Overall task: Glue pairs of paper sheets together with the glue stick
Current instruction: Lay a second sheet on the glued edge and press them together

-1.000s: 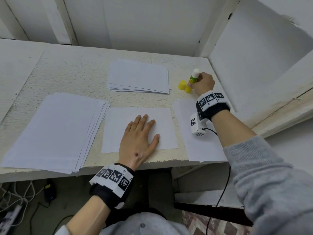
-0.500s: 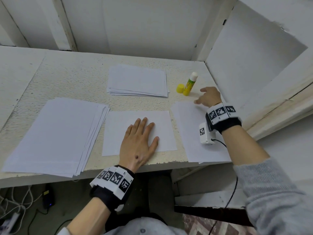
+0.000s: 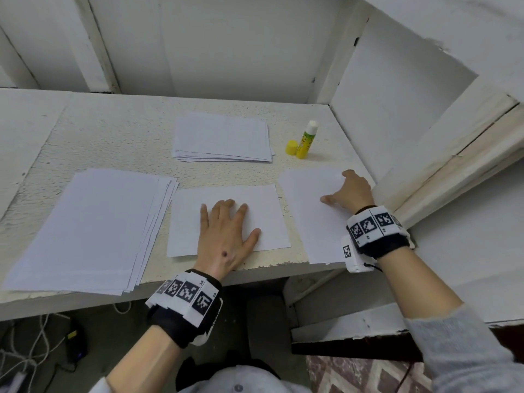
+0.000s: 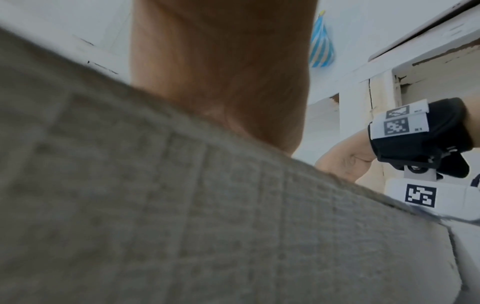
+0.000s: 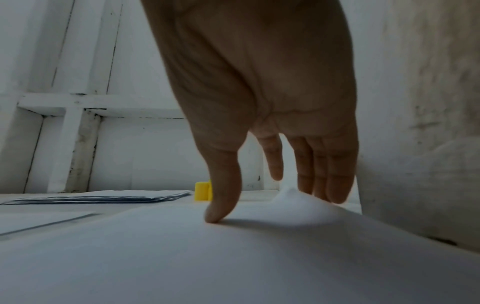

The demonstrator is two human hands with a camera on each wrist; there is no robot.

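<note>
My left hand (image 3: 232,222) lies flat, fingers spread, on a single white sheet (image 3: 266,211) at the table's front middle. My right hand (image 3: 340,188) rests on a second single sheet (image 3: 306,228) to the right. In the right wrist view its thumb (image 5: 218,211) presses on the paper and its straight fingers (image 5: 335,185) touch the far edge, where the sheet humps up. The glue stick (image 3: 306,140) stands upright and uncapped at the back right, held by no hand. Its yellow cap (image 3: 291,146) stands just left of it.
A thick paper stack (image 3: 85,228) lies at the front left and a smaller stack (image 3: 221,137) at the back middle. A white wall panel (image 3: 397,114) closes the table's right side next to my right hand. Cables lie on the floor below.
My right hand let go of the glue stick, which now stands at the back right, and drew back onto the right sheet. The left hand stayed flat on the middle sheet.
</note>
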